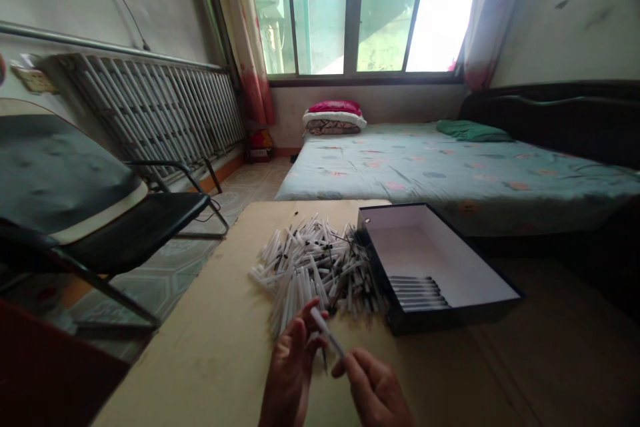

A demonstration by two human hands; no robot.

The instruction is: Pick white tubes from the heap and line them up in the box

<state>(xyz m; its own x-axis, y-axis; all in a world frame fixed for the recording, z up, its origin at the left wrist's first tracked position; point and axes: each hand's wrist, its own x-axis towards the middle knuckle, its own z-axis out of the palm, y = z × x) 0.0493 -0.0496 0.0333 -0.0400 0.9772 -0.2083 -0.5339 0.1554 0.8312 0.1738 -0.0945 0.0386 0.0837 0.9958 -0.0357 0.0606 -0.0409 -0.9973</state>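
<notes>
My right hand pinches the lower end of a whitish pen barrel, which slants up and left. The barrel's upper end lies by the fingertips of my left hand. My left fingers are curled, and a slim pen part with a dark, narrow tip sticks out below them; its upper portion is hidden. Just beyond both hands spreads a loose pile of white pen barrels, with dark pieces mixed in. To the right, a dark-edged box with a pale inside contains a row of pens in its near left corner.
Pile and box stand on a pale yellow table. A black chair is at the left, before a folded metal frame along the wall. A bed with patterned sheet lies past the table, beneath a window.
</notes>
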